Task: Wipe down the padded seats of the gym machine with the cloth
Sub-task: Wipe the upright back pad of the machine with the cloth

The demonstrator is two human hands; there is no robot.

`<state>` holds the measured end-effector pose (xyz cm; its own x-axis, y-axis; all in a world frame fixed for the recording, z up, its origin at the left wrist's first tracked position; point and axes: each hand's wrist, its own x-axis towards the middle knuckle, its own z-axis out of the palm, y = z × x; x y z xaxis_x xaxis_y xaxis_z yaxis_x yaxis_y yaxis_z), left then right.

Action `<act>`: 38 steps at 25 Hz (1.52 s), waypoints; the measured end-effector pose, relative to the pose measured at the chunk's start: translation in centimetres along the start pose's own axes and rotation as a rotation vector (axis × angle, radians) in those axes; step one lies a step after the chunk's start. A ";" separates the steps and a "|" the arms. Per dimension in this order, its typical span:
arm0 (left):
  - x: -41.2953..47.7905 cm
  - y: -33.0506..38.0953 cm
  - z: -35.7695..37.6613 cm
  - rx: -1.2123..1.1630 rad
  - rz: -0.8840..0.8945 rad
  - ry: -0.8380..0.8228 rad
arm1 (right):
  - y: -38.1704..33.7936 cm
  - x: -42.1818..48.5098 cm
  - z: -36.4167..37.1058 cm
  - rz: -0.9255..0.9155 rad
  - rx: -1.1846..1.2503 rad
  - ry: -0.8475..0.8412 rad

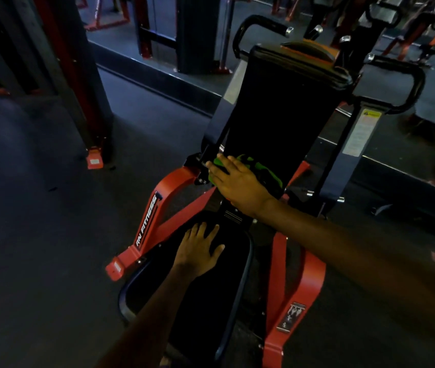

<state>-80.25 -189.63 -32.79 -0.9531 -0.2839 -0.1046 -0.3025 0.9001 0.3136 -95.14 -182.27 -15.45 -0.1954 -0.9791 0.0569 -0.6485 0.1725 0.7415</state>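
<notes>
Nearest the camera, the left forearm reaches in from the bottom edge and the left hand [201,248] lies flat on the black seat pad [211,301], fingers straight and spread, holding nothing. The red frame [294,282] of the gym machine runs on both sides of this pad; its left arm bears the white lettering "RN FITNESS" [146,224], and the right arm carries a small metal placard [292,317]. Just beyond, the right hand [239,185] comes in from the right and presses a green cloth [262,168] against the lower end of the black back pad [277,110], with the fingers stretched out flat over the cloth and pointing left. The cloth shows past the fingertips and along the hand's far side. The back pad rises tilted away from the seat. Behind its top, black curved handles [411,86] stand out on either side, and a pale warning label [362,131] sits on the dark upright to the right.
</notes>
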 end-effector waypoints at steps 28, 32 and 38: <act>0.5 -1.1 1.7 0.004 0.029 0.044 | 2.3 -5.7 0.5 -0.106 0.094 -0.104; 0.6 -0.9 1.3 -0.003 0.020 -0.011 | 3.1 -5.5 0.1 -0.094 0.046 -0.085; 0.6 -0.7 1.1 -0.014 0.012 0.014 | 0.6 0.1 -1.6 -0.086 0.177 -0.183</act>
<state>-80.66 -190.06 -34.09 -0.9566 -0.2777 -0.0880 -0.2910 0.8988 0.3277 -94.36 -182.49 -13.95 -0.2533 -0.9579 -0.1349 -0.7839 0.1216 0.6088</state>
